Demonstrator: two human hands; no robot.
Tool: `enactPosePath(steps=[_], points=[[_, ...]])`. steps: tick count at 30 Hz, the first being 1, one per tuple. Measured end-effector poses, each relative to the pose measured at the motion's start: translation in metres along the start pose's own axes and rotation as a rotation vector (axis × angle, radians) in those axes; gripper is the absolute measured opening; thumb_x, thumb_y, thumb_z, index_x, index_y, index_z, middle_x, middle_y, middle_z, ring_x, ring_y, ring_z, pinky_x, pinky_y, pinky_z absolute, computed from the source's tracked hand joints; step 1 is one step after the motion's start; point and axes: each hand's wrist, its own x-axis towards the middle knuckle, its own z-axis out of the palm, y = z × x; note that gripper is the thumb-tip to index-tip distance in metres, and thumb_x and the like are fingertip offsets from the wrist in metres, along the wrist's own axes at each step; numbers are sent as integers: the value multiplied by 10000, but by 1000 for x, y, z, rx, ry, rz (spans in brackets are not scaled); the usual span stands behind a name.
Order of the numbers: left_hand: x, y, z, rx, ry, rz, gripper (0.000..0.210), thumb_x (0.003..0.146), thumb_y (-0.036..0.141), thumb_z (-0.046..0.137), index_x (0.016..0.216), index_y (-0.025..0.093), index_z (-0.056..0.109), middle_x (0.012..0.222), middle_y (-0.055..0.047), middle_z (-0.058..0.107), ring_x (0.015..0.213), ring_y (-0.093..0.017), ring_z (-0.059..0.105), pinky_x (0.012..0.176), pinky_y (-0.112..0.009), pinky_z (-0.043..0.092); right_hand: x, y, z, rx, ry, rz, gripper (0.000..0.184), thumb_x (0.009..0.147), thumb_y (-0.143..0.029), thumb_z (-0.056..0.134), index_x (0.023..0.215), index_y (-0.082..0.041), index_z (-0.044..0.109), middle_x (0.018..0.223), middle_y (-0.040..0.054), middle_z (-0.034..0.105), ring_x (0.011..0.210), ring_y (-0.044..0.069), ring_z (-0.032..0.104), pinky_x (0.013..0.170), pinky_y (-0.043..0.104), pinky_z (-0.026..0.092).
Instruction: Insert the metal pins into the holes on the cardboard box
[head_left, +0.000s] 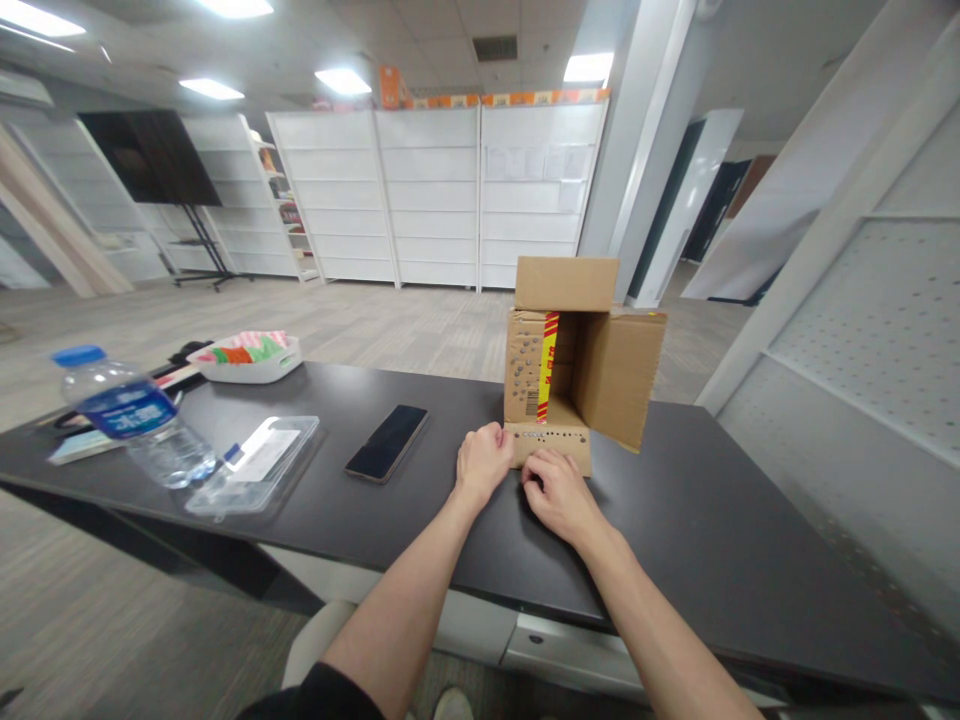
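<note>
A cardboard box point(525, 370) stands on its side on the dark desk, its opening turned toward me and its flaps spread. Yellow-and-red tape runs down the inner edge of its left flap, which is dotted with small marks. The lower flap point(551, 437) hangs at the front and bears a row of small dark and pale dots. My left hand point(486, 462) is closed at the left edge of this lower flap. My right hand point(559, 490) is curled against the flap's lower part, fingers bent; whatever is in its fingertips is hidden.
Left of my hands lies a black smartphone point(387, 443). Farther left are a clear plastic case point(262, 465), a water bottle point(139, 415) with a blue cap, and a white basket point(251, 366) with colourful contents. A perforated white panel point(877, 330) borders the desk's right side.
</note>
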Motion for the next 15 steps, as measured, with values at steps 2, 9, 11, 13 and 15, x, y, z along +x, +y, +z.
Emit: enactPosePath(steps=[2, 9, 11, 13, 15], points=[[0, 0, 1, 3, 4, 0, 283, 875, 307, 407, 711, 206, 615, 705, -57, 651, 639, -157, 572, 578, -271, 275, 0, 0, 0, -8, -4, 1, 166, 718, -61, 434, 672, -193, 522, 744, 19, 557, 787, 178, 499, 710, 291, 292], [1, -2, 3, -1, 26, 29, 274, 864, 297, 404, 690, 209, 596, 669, -46, 634, 602, -150, 545, 566, -282, 246, -1, -1, 0, -27, -21, 2, 153, 716, -61, 435, 682, -192, 506, 752, 17, 547, 790, 177, 492, 704, 293, 284], [0, -2, 2, -4, 26, 24, 271, 862, 298, 407, 686, 210, 593, 670, -46, 635, 600, -151, 545, 561, -285, 242, -1, -2, -1, -35, -30, -1, 154, 728, -65, 433, 697, -194, 511, 763, 18, 545, 799, 179, 487, 710, 295, 284], [0, -1, 1, -4, 24, 21, 270, 863, 299, 410, 687, 210, 594, 674, -48, 639, 603, -152, 549, 559, -285, 242, -1, -3, -2, -45, -44, -4, 158, 744, -68, 427, 717, -196, 516, 779, 21, 545, 810, 182, 483, 716, 298, 283], [0, 0, 0, 0, 22, 19, 270, 864, 299, 414, 691, 209, 599, 681, -49, 644, 611, -153, 555, 562, -281, 247, -1, -5, -4, -63, -60, -7, 162, 758, -70, 420, 730, -197, 517, 794, 24, 544, 821, 185, 477, 721, 302, 283]])
